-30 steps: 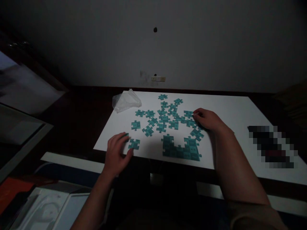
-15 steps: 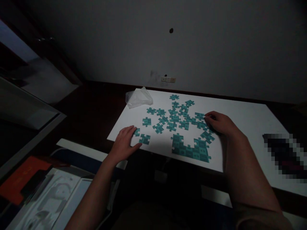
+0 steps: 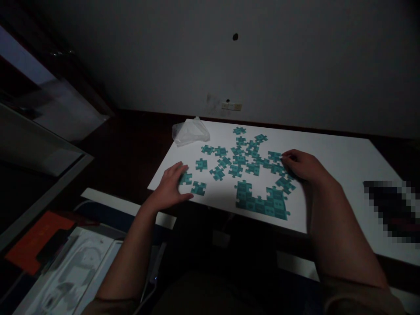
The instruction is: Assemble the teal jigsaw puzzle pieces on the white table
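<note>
Several loose teal puzzle pieces (image 3: 252,169) lie scattered over a white table (image 3: 334,183). Near the front edge is a joined block of puzzle pieces (image 3: 260,205) with a gap in its upper side. My left hand (image 3: 171,186) rests at the table's left front, thumb and fingers apart, around a puzzle piece (image 3: 186,178) that its fingers partly cover. Another puzzle piece (image 3: 198,188) lies just beyond the thumb. My right hand (image 3: 300,164) has its fingertips pinched at the right edge of a puzzle piece (image 3: 274,156); its palm side is hidden.
A crumpled clear plastic bag (image 3: 190,132) lies at the table's back left corner. A pixelated dark object (image 3: 393,210) is at the right. Below left stand an open white box (image 3: 82,262) and an orange box (image 3: 41,240). A wall with sockets (image 3: 231,106) rises behind.
My left hand has shifted slightly left and its thumb and fingers have spread, uncovering more of the piece beside them. My right hand stays at the same piece. The view has shifted a little.
</note>
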### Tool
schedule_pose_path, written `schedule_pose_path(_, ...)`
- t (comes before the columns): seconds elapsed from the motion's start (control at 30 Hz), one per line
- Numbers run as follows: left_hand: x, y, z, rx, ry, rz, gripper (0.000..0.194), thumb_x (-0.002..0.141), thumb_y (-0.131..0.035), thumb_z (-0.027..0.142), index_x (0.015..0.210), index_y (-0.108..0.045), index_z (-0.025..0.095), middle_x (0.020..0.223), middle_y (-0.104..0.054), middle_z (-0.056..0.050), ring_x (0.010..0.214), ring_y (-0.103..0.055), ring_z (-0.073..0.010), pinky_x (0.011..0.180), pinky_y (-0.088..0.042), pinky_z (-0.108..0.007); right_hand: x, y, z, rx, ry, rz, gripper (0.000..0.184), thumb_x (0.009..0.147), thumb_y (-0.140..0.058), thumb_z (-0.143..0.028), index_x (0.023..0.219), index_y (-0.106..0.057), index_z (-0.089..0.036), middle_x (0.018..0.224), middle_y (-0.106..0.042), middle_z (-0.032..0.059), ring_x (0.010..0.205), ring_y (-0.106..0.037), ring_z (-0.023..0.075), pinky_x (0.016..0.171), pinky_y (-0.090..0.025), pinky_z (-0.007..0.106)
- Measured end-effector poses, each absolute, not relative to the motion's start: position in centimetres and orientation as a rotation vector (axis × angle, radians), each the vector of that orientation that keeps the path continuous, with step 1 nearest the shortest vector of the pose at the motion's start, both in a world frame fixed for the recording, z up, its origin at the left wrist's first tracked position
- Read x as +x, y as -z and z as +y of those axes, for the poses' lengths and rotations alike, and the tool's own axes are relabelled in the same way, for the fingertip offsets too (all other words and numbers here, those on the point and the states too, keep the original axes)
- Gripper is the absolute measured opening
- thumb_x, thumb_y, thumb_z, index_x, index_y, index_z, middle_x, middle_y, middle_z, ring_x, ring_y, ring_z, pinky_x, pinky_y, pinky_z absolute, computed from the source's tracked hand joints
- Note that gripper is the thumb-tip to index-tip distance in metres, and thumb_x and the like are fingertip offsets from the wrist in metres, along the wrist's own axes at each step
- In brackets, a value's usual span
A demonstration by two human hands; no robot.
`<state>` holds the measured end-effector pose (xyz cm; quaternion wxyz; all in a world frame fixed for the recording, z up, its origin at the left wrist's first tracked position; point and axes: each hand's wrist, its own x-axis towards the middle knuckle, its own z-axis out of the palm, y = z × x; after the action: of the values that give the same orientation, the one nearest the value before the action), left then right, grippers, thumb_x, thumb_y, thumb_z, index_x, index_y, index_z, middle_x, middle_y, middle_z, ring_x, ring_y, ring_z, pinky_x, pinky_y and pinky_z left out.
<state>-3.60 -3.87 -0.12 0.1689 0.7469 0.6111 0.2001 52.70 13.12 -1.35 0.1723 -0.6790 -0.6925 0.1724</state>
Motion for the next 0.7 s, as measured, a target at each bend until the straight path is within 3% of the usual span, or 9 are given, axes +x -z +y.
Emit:
schedule_pose_path(0.17,-5.9,0.1,-3.9,2.078,-0.524,1.761,0.072,0.095,-0.085,0.056,0.16,-0.071,0.027,0.191,-0.047,-0.015,0.177,-0.045,-0.0438,0.147,-0.039,-0.066,52.6,1.2,13.1,-1.943,-0.497,-1.965,0.037,0.104,-0.066,-0.049,0.124,-0.085,-0.025,0.112,-0.089,0.0139,0.1,-0.082,0.0375,0.093,-0.062,0.048)
schedule_pose_path(0.7,-5.1,0.7,-3.6,2.109,-0.626,1.815,0.042,0.103,-0.081,0.051,0.137,-0.079,0.028,0.176,-0.065,-0.014,0.166,-0.057,-0.0393,0.141,-0.047,-0.065,52.5,1.1,13.0,-1.941,-0.515,-1.972,0.038,0.103,-0.065,-0.051,0.121,-0.085,-0.025,0.112,-0.09,0.015,0.1,-0.082,0.0386,0.091,-0.061,0.05)
